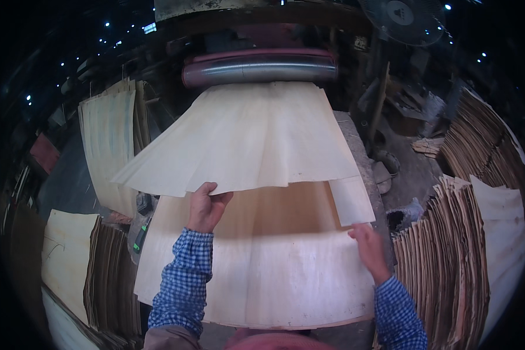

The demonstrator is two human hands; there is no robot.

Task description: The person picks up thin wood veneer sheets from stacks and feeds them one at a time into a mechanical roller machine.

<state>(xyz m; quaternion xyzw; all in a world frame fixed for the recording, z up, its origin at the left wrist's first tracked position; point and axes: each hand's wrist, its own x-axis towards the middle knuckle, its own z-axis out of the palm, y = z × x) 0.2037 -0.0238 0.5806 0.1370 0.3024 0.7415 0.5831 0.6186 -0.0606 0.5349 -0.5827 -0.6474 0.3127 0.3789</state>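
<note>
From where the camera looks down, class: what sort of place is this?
Probably a veneer or plywood mill. A thin wood sheet comes off a metal roller, the left hand lifts its edge, and veneer stacks stand around.

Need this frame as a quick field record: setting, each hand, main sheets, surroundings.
setting: dim workshop, roller machine at the top
left hand: gripping the near edge of the lifted veneer sheet, which comes off the roller
right hand: open, resting by the right edge of the lower veneer sheet
small strip: hangs beside the right hand
surroundings: veneer stacks to the right, more stacks to the left, fan above
</note>
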